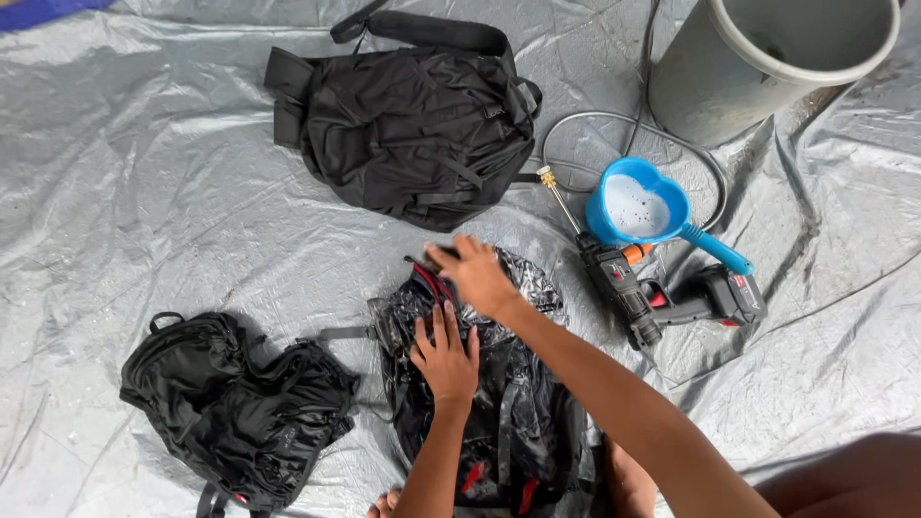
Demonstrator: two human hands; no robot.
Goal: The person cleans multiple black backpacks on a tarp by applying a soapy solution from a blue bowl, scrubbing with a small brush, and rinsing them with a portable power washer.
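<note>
Bright, even daylight falls across a crinkled grey tarpaulin (144, 192), whose folds throw pale glare toward 10 and 3 o'clock. Shadows are soft and short, pooling just beneath the black backpacks. The wet backpack (499, 403) at 6 o'clock glistens with specular highlights. Focus holds sharp centrally; the forearm at 5 o'clock blurs slightly.

the wet backpack (499, 403) under both hands is glossy black with red trim at its top and red patches near its bottom. 2 dry backpacks, one above (408, 120) and one at the left (235, 408), are matte black. the tarp (144, 211) is silver-grey. the heart-shaped scoop (638, 206) is bright blue, holding what looks like whitish foam. the spray gun (662, 293) is black with orange and red parts. the bucket (767, 58) is grey.
</note>
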